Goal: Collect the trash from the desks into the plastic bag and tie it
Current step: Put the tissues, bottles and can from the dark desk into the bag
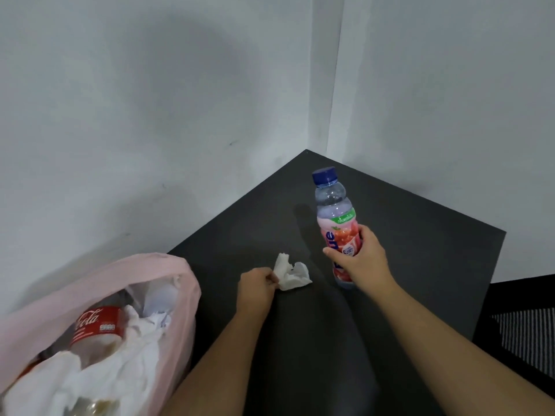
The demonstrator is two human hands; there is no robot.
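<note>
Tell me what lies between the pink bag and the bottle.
Head view: between bag and bottle, only the left hand pinching a crumpled tissue on the desk.

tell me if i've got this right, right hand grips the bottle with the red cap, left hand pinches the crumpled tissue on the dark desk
Not quite: the cap is blue, not red. The head view shows the right hand gripping the bottle with the blue cap, while the left hand pinches the crumpled tissue on the dark desk.

bag [183,283] left of tissue [292,273] — bottle [338,217] right
</note>
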